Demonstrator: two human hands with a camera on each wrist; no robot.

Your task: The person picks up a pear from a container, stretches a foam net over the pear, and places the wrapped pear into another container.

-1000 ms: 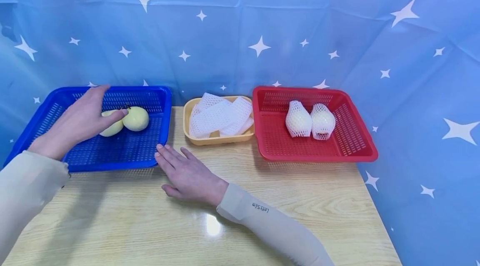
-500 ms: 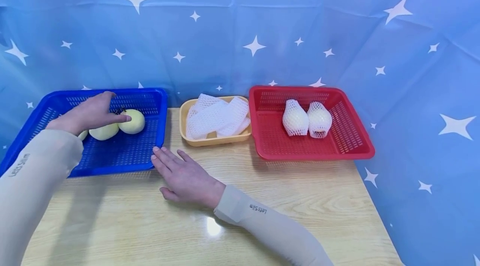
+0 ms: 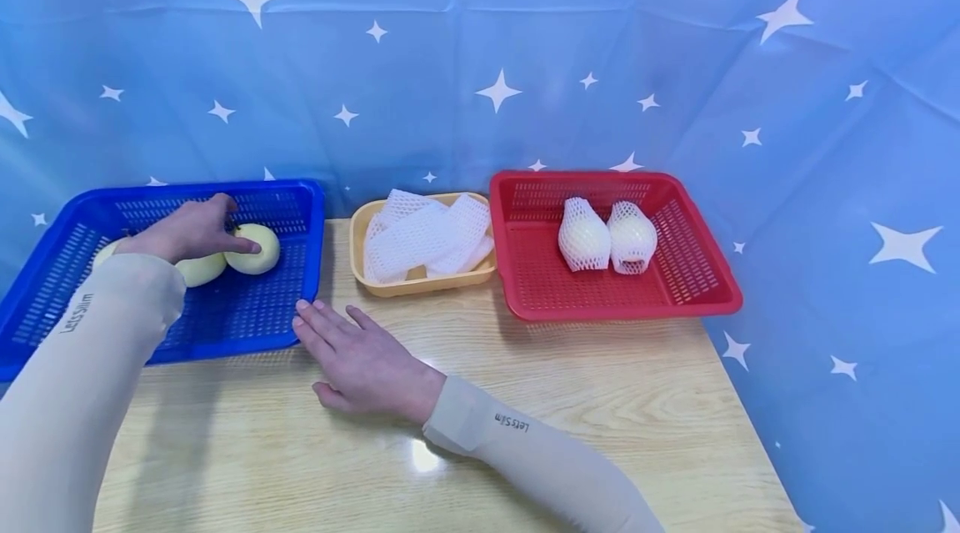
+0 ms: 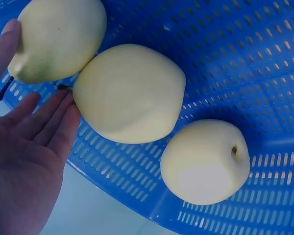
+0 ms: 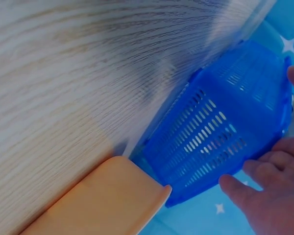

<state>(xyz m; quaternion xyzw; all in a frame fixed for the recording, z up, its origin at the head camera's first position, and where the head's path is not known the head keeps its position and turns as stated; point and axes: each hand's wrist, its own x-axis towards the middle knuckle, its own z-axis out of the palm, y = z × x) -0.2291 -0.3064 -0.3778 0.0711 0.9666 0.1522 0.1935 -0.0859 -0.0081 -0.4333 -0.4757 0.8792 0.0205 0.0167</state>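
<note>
Inside the blue basket (image 3: 225,347) lie three pale yellow pears, seen together in the left wrist view. My left hand (image 3: 191,230) reaches in around the rightmost pear (image 3: 257,251). Its thumb lies over that pear's side, while the other fingers extend past the stem end, as the left wrist view shows. A middle pear (image 4: 132,93) touches the first one, and a third pear (image 4: 206,161) is partly hidden by the wrist in the head view. My right hand (image 3: 367,362) is spread flat, fingertips right at the blue basket's near right corner.
A yellow tray (image 3: 405,288) with white foam net sleeves (image 3: 423,237) stands at the back middle. To its right is a red basket (image 3: 622,312), holding two net-wrapped pears (image 3: 585,237). A blue star-patterned cloth (image 3: 420,57) hangs behind the wooden table (image 3: 525,366).
My left hand has lowered into the blue basket and closed in on the rightmost pear. The right hand stays at the basket corner. The whole head view has shifted slightly.
</note>
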